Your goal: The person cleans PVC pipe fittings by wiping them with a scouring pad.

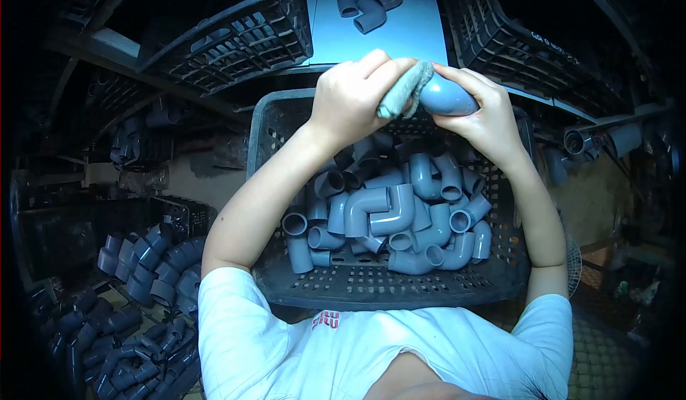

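Observation:
My right hand [486, 111] grips a grey-blue pipe elbow [446, 95], its fingers wrapped round the curved body. In my left hand [357, 93] is a bunched green cloth [409, 93], pressed against the near end of that elbow. Both hands are raised above the far rim of a black plastic basket [343, 296]. Many loose grey pipe elbows [393, 211] lie jumbled inside the basket, below my forearms. The palm side of my left hand is hidden.
Beyond my hands, several grey elbows [369, 16] rest on a white surface [414, 39]. Black crates stand on either side of it, one at left [250, 43] and one at right [514, 50]. More elbows [150, 264] are heaped at the lower left. A metal shelf frame [614, 118] runs along the right.

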A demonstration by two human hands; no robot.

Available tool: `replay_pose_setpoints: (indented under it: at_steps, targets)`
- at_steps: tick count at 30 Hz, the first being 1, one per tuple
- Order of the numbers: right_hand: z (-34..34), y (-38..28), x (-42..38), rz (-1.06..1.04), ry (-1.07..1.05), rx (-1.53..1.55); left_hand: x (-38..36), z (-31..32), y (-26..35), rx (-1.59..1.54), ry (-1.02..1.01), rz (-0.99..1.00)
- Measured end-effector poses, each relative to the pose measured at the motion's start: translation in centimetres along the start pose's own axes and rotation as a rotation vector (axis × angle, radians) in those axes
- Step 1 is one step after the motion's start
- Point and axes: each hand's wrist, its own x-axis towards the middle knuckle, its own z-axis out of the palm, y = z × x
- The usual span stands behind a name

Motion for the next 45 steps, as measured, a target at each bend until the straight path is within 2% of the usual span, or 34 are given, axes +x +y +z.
replay_pose_setpoints:
  at_steps: [3, 5, 7, 9, 11, 13, 15, 16, 17, 19, 20, 23, 25, 27, 28, 29, 31, 33, 35, 36, 38, 41, 43, 45]
  targets:
    - [-0.1, -0.2, 0.0, -0.082, -0.008, -0.085, 0.1, 0.2, 1.4, -0.021, 0.064, 0.149]
    - [0.2, 0.1, -0.1, -0.099, -0.012, -0.099, 0.3, -0.2, 2.4, 0.035, 0.014, 0.266]
    - [0.6, 0.4, -0.2, -0.091, 0.023, -0.118, 0.3, -0.1, 1.9, 0.069, 0.008, 0.262]
    - [0.6, 0.1, -0.2, -0.116, 0.063, -0.143, 0.2, 0.1, 0.8, 0.084, 0.048, 0.136]
    - [0.4, -0.7, -0.3, 0.149, 0.031, 0.143, 0.0, 0.3, 0.4, 0.074, 0.065, 0.097]
    - [0.5, -1.0, -0.3, 0.169, 0.019, 0.198, 0.0, -0.1, 1.1, 0.053, 0.061, 0.097]
    - [0.4, -1.0, -0.4, 0.307, -0.112, 0.480, 0.2, -0.3, 2.0, 0.083, 0.033, 0.215]
    - [0.4, -1.0, -0.4, 0.375, -0.181, 0.621, 0.3, -0.4, 2.1, 0.081, 0.017, 0.204]
    - [0.4, -1.0, -0.4, 0.377, -0.182, 0.619, 0.2, -0.6, 2.0, 0.079, 0.001, 0.191]
    - [0.3, -0.9, -0.4, 0.572, -0.253, 0.865, 0.0, -0.2, 0.6, 0.100, 0.002, 0.075]
    - [0.2, -0.9, -0.3, 0.571, -0.254, 0.864, -0.1, -0.1, 0.3, 0.103, 0.009, 0.024]
    - [-0.1, -0.8, -0.3, 0.478, -0.257, 1.003, -0.1, 0.1, 1.2, 0.070, 0.035, 0.050]
    - [-0.2, -0.8, -0.5, 0.484, -0.283, 0.983, 0.1, -0.3, 2.4, 0.050, -0.007, 0.160]
    - [-0.1, -0.7, -0.8, 0.358, -0.321, 0.711, 0.2, -0.6, 1.9, 0.081, -0.031, 0.193]
    - [-0.3, -0.6, -0.7, 0.419, -0.327, 0.556, 0.1, -0.5, 1.0, 0.113, -0.040, 0.165]
    - [0.2, -0.6, -0.7, 0.419, -0.327, 0.556, 0.2, -0.5, 0.0, 0.147, -0.049, 0.138]
    - [1.5, -0.6, -0.6, 0.270, -0.134, 0.581, 0.3, -0.5, -0.3, 0.107, -0.024, 0.109]
    - [0.9, -0.7, -0.5, 0.278, -0.153, 0.574, 0.2, -0.2, 0.4, 0.023, 0.018, 0.095]
    - [0.5, -0.8, -0.5, 0.306, -0.197, 0.567, 0.1, -0.5, 1.4, -0.090, -0.030, 0.147]
    - [1.0, -0.6, -0.5, 0.144, -0.107, 0.378, 0.0, -0.7, 1.7, -0.096, -0.055, 0.173]
    - [1.2, -1.0, -0.5, 0.129, -0.100, 0.357, 0.1, -0.7, 1.7, -0.127, -0.072, 0.229]
    - [1.3, -0.9, -0.6, 0.053, -0.043, 0.278, 0.1, -0.7, 0.8, -0.165, -0.007, 0.149]
    - [1.0, -0.9, -0.5, 0.086, -0.002, 0.319, 0.1, -0.5, 0.8, -0.144, 0.026, 0.144]
    - [0.7, -1.2, -0.4, 0.033, -0.007, 0.245, -0.1, -0.9, 1.8, -0.160, -0.009, 0.182]
